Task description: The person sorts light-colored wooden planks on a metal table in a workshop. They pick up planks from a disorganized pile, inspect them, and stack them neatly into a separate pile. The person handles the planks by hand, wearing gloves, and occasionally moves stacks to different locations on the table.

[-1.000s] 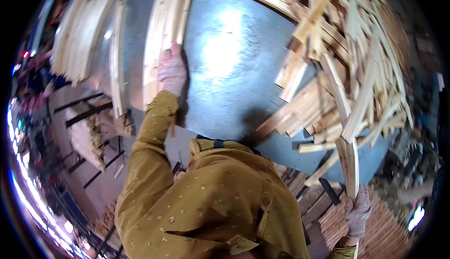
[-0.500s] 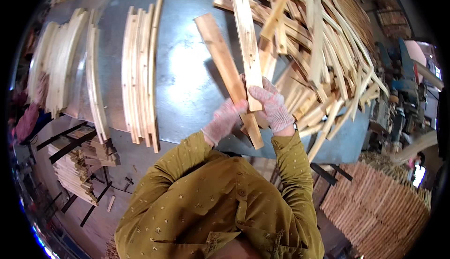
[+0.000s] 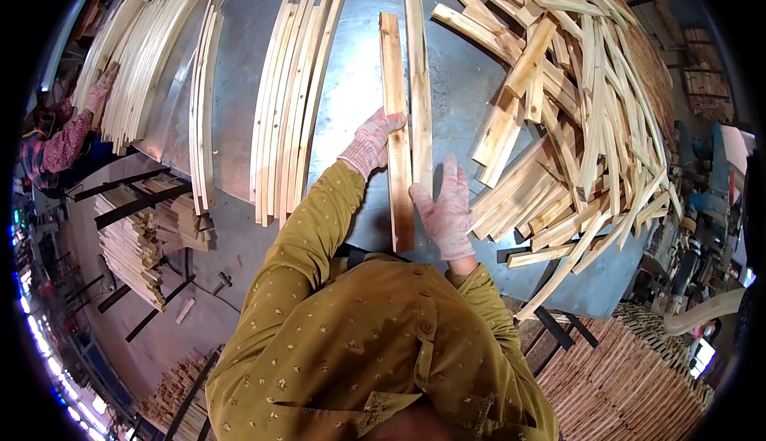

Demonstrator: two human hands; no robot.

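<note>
My left hand (image 3: 372, 144), in a pale knitted glove, is closed round the left edge of a brownish wooden strip (image 3: 393, 70) that points away from me. Just right of that strip a paler wooden strip (image 3: 418, 66) runs nearly parallel, its near end beside my right hand. My gloved right hand (image 3: 447, 216) has its fingers stretched and apart, holding nothing. Its thumb reaches toward the near part of the brownish strip; whether it touches is unclear. Both strips are over a grey metal table (image 3: 351, 58).
A row of several wooden strips (image 3: 291, 106) lies left of my left hand, with a narrower bundle (image 3: 206, 98) beyond. A jumbled heap of strips (image 3: 590, 114) covers the table's right side. Another person's gloved hand (image 3: 101, 88) rests by a far-left stack. Stacked wood (image 3: 614, 377) stands below right.
My right hand has let go of the paler strip and its fingers have spread. The two strips, crossed before, now point nearly the same way. The view has shifted left.
</note>
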